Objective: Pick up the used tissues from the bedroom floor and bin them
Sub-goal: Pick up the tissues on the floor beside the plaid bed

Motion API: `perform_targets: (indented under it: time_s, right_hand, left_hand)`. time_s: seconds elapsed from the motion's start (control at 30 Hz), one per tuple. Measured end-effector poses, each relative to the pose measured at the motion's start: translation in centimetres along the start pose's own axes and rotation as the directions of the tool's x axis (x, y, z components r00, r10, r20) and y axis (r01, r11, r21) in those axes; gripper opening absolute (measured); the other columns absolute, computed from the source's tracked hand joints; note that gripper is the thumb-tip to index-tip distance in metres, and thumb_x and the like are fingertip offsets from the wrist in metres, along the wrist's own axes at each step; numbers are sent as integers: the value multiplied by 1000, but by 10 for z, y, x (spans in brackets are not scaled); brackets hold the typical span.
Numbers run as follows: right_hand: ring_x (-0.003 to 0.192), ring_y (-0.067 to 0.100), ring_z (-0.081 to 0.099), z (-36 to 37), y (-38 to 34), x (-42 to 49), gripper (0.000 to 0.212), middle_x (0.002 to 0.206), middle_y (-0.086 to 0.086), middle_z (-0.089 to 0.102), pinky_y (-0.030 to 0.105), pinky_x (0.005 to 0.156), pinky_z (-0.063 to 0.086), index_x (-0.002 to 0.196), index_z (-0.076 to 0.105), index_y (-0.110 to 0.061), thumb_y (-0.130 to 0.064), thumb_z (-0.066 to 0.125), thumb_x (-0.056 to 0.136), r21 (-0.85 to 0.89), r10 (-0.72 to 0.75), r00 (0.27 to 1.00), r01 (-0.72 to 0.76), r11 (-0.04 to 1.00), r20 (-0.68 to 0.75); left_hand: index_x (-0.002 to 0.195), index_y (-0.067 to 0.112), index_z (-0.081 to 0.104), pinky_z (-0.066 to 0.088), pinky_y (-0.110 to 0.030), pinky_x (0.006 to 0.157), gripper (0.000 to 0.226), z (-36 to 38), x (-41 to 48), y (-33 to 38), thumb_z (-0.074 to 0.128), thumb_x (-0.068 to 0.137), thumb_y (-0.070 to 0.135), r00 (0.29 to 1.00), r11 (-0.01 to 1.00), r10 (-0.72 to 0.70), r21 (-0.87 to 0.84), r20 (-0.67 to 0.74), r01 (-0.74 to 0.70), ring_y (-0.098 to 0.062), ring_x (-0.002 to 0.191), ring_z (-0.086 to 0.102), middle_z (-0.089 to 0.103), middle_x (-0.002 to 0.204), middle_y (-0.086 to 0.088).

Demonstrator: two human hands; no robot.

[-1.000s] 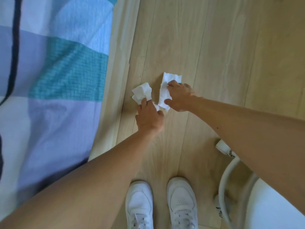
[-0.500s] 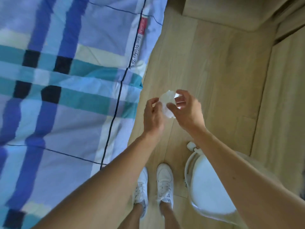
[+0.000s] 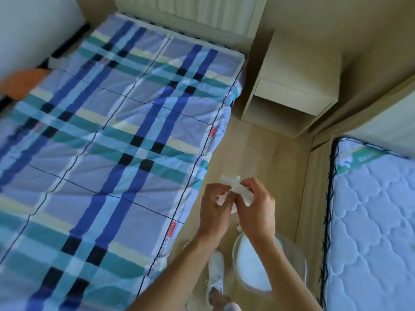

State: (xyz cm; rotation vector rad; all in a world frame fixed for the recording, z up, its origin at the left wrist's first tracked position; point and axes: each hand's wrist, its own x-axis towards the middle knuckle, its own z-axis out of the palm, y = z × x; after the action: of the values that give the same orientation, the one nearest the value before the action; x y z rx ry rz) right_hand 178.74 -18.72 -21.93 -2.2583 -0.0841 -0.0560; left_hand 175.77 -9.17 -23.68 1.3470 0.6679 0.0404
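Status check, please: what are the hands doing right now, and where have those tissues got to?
Left hand and right hand both shut on tissues, chest-high. White bin open just below. Nothing between.

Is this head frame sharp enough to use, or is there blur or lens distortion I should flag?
Head view: motion blur smears the far left edge and the orange object; the hands and tissues are soft but readable; wide-angle bending curves the plaid bed and bare mattress; lighting is even, with no glare.
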Motion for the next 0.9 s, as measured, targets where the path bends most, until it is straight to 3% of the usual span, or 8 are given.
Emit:
perform_targets:
  time_s: [0.07,0.13,0.27,0.37,0.47,0.57,0.73,0.9]
  right_hand:
    - [62,12,58,-21,-20,-24,28,73,-10,64,31,55,48,81,59,-27,-2,69,76,-4,-42,999,42,999,-18]
    - [63,12,59,-40,-36,-49,28,73,-9,65,34,55,50,82,60,-25,1,68,76,-3,-70,997,70,998,-11]
    - [67,8,60,-62,-62,-95,24,74,-10,66,23,55,45,84,63,-23,-1,70,78,18,-183,980,182,983,80]
    - [67,14,63,-64,-78,-122,24,79,-7,68,30,57,49,85,64,-23,-1,70,78,76,-287,947,278,957,146]
    - [79,26,63,-69,-100,-169,25,88,0,65,33,65,51,86,69,-13,8,71,71,138,-487,843,467,873,229]
    - [80,26,61,-66,-122,-223,26,96,3,57,31,66,51,89,74,-11,8,70,71,201,-552,758,515,833,346]
    - [87,24,61,-43,-159,-335,21,101,2,54,42,77,55,97,76,-14,-5,79,78,343,-652,567,562,753,503]
    - [102,11,58,-11,-183,-461,49,113,-11,55,26,90,48,117,65,-29,-9,80,75,499,-735,345,562,660,584]
  left_hand:
    - [95,25,69,49,-7,73,24,-10,-35,16,81,75,31,997,998,66,28,-35,-65,4,93,67,71,105,1]
    - [108,23,67,48,-8,79,33,-19,-70,27,83,79,26,992,992,116,55,-44,-114,10,97,62,68,111,10]
    - [121,25,67,49,-11,88,34,-42,-136,41,76,89,20,969,970,226,114,-100,-214,1,110,63,68,120,11]
    - [117,20,70,55,-17,86,25,-61,-178,45,71,92,18,958,970,241,74,-157,-232,-10,105,70,76,113,4]
    - [113,21,72,60,-29,85,27,-91,-242,37,71,87,15,928,964,256,6,-272,-264,-13,100,74,79,104,1]
    - [109,25,73,63,-36,82,28,-127,-303,18,74,82,16,884,960,253,-14,-392,-281,-15,99,74,79,101,2]
    - [86,28,73,58,-21,74,20,-209,-396,-19,74,79,9,750,961,231,22,-620,-277,-3,83,70,76,86,11]
    - [83,23,68,55,-23,74,27,-305,-500,-75,72,85,-4,581,965,189,40,-791,-260,-12,76,67,71,79,11]
